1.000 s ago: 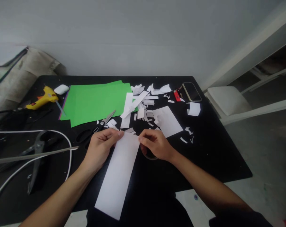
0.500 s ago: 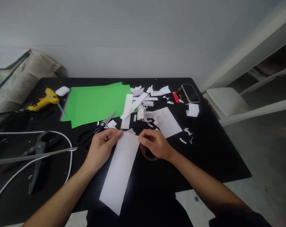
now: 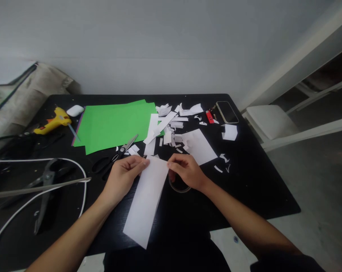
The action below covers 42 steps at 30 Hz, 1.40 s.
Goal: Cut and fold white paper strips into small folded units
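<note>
A long strip of white paper [image 3: 147, 200] hangs toward me over the front of the black table. My left hand [image 3: 125, 173] pinches its upper left corner between thumb and fingers. At the upper right corner, my right hand [image 3: 187, 170] pinches the same strip. Just under my right hand lies a ring, perhaps a roll of tape [image 3: 180, 186], partly hidden by the fingers. Black-handled scissors [image 3: 122, 150] rest open beyond my left hand. White paper scraps [image 3: 171, 132] are heaped past both hands, beside a larger white sheet [image 3: 202, 145].
Green sheets [image 3: 117, 126] lie at the back, with a yellow glue gun [image 3: 53, 122] and white case [image 3: 75, 110] to their left. A white cable [image 3: 82, 172] and shears [image 3: 43, 204] occupy the left. A phone [image 3: 227, 112] and red object [image 3: 210, 116] sit back right.
The strip's lower end has swung slightly right and upward. Both hands have shifted a little to the right, keeping their pinch on its corners.
</note>
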Motion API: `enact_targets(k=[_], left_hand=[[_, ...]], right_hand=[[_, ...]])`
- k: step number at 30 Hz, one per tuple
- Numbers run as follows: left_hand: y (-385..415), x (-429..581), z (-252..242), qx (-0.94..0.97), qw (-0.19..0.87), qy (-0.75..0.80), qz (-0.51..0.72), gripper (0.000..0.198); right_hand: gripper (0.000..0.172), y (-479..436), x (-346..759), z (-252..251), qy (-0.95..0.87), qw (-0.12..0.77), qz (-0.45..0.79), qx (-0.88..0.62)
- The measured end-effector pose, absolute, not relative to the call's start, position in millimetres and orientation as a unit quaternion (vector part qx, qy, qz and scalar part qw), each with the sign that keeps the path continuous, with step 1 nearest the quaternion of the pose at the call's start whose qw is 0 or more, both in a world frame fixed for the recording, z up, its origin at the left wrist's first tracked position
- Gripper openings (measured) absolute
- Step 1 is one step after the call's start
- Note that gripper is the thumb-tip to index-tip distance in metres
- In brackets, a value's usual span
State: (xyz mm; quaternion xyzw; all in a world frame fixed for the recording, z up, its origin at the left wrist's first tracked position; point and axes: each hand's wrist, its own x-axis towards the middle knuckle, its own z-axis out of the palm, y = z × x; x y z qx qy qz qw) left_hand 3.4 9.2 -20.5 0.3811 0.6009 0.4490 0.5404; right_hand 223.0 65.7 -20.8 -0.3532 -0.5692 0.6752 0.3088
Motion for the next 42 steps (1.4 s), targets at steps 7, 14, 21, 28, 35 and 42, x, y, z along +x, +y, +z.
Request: enact_targets(k=[7,14,21,28,35,42], left_hand=[[8.6,5.1,-19.8,0.378,0.561,0.595,0.434,0.037],[4.8,14.2,-16.9,0.395,0.572,0.589,0.412,0.038],[5.4,13.4,-16.4,0.405,0.59,0.574,0.399,0.038],[4.5,14.2,-18.4,0.457,0.573,0.566,0.378,0.035],[2.7,21.9,-18.6,0.503,0.561,0.557,0.349,0.035],[6.0,14.5,-13.5,0.528,0.554,0.553,0.329,0.037]], right_hand=[[0.027,65.7,224.6,-19.2,-0.556,0.278,0.708,-0.334],[0.036,60.8,219.1,-18.3,-0.614,0.279,0.64,-0.368],[0.031,61.1,219.2,-17.3,-0.617,0.316,0.597,-0.404],[0.027,65.4,221.0,-19.1,-0.597,0.289,0.643,-0.382],[0.024,64.2,219.8,-18.3,-0.629,0.271,0.617,-0.389],[0.027,72.0,224.0,-17.7,-0.612,0.313,0.602,-0.406]])
